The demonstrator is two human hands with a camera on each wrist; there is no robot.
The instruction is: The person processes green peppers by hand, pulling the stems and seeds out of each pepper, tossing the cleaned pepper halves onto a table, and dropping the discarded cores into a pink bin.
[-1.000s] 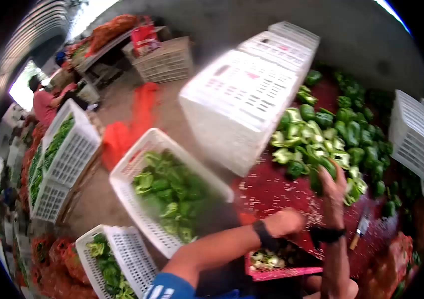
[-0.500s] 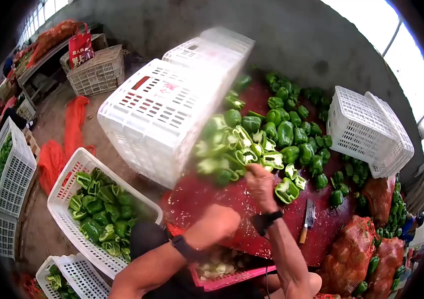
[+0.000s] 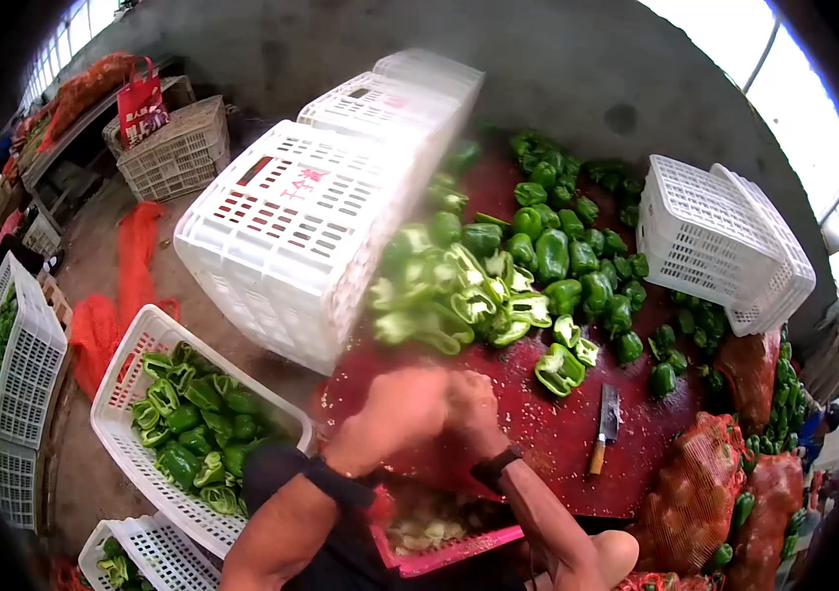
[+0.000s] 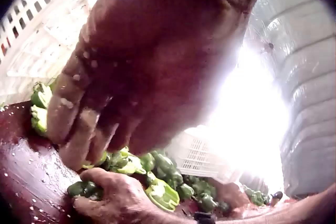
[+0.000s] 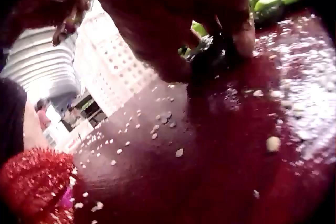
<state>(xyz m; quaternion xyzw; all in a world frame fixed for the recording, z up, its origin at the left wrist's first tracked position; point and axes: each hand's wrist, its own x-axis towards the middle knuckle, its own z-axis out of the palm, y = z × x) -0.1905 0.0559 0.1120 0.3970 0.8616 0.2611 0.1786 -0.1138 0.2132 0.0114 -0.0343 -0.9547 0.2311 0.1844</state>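
Note:
Near the front of the red table [image 3: 537, 463], my two hands are close together in the head view. My right hand [image 3: 473, 409] [image 4: 118, 198] grips a dark green pepper [image 4: 86, 190], partly hidden by the fingers. Just above it hangs my left hand [image 3: 395, 409] [image 4: 147, 61], its relaxed fingers pointing down, wet and dotted with seeds; nothing shows in them. Behind the hands lie halved peppers [image 3: 557, 369] and a pile of whole peppers [image 3: 552, 256].
A knife [image 3: 604, 428] lies right of my hands. Large white crates [image 3: 281, 217] stand at left, more crates [image 3: 710, 236] at back right. A crate of peppers [image 3: 129, 433] is at lower left, a pink bin [image 3: 444, 561] in front, and net sacks [image 3: 690, 483] at right.
The head view has swung right. My right hand has drawn back from the cut peppers toward my left hand, and the two hands have come together.

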